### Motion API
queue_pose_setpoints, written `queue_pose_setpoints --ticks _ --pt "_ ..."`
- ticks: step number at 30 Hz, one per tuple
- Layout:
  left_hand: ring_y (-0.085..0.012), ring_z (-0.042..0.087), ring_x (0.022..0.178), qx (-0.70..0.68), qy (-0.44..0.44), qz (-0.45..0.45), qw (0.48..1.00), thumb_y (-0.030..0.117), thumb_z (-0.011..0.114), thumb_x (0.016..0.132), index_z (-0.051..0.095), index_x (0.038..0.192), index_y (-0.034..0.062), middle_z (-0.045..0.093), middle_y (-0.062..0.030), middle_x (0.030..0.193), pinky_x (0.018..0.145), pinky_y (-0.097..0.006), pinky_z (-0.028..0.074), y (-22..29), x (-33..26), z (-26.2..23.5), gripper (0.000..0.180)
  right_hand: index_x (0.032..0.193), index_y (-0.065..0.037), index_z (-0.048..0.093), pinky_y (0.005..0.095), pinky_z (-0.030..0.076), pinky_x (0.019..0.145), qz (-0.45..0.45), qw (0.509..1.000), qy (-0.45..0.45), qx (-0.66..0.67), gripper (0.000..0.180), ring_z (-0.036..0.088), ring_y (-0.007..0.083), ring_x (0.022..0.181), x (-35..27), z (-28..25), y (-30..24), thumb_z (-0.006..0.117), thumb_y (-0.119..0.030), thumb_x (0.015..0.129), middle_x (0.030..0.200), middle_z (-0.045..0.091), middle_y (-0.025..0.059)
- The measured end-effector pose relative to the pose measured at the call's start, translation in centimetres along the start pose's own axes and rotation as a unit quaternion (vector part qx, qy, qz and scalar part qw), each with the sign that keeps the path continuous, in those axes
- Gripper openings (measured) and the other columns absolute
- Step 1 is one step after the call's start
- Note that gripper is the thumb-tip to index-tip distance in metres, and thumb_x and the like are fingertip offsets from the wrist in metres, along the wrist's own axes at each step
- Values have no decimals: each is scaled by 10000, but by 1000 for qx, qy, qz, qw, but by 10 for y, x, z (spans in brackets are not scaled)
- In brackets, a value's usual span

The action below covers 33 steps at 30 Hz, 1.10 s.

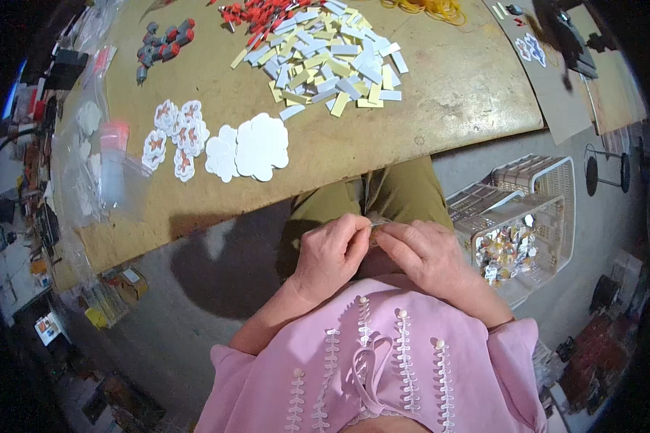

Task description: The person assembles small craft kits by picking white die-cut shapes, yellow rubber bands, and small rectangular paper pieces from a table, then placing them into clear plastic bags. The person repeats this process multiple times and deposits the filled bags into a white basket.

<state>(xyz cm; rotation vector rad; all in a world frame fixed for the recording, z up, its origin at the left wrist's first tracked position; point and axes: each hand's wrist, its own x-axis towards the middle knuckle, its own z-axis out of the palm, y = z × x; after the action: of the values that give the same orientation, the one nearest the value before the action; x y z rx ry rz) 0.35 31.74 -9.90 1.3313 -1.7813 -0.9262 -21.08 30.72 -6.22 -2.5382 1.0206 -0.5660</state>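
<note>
My left hand and my right hand meet over my lap, just off the table's front edge. Both are closed, thumbs and fingers pinching a small piece of clear plastic that looks like the edge of a bag. Most of it is hidden by the fingers or too see-through to make out. On the table ahead lie white scalloped cards and, left of them, several small cut-outs with a printed reddish figure.
A heap of white and yellow strips covers the table's far middle, beside red pieces. Grey-and-red parts lie at far left, clear bags at the left edge, yellow bands at the back. Plastic baskets holding small packets stand at right.
</note>
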Motion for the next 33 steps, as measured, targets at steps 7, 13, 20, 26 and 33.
queue_pose_setpoints --ticks 7,13,20,26,33 --pt "-280 708 693 6 -85 52 995 21 773 897 711 978 31 713 -118 811 618 -367 547 16 27 -13 102 1092 -65 734 387 572 817 34 992 -52 112 314 670 251 985 -4 -12 12 736 -145 789 1076 687 75" --pt "-264 705 788 239 49 128 961 51 802 885 728 1013 24 707 -125 921 682 -365 554 32 92 -51 150 1072 -55 752 408 575 817 64 984 28 166 326 673 303 958 -9 -12 17 777 -128 755 1000 669 92" --pt "-207 638 712 302 55 45 951 47 766 923 674 996 19 656 -90 962 681 -351 536 14 136 -54 121 1073 -36 747 392 572 778 59 985 78 140 349 670 298 921 -8 0 16 769 -125 737 964 664 93" --pt "-150 588 670 234 6 19 972 10 751 917 677 988 19 651 -82 860 637 -305 493 22 127 -63 103 1078 -34 739 392 562 793 64 985 69 142 342 665 293 924 -12 -3 19 752 -111 745 960 660 92" --pt "-214 660 737 82 -66 -5 994 13 766 903 699 1010 38 698 -97 899 648 -330 526 52 95 -64 128 1061 -2 707 425 563 876 60 983 124 120 280 682 349 1051 3 -10 17 709 -106 801 1120 675 157"
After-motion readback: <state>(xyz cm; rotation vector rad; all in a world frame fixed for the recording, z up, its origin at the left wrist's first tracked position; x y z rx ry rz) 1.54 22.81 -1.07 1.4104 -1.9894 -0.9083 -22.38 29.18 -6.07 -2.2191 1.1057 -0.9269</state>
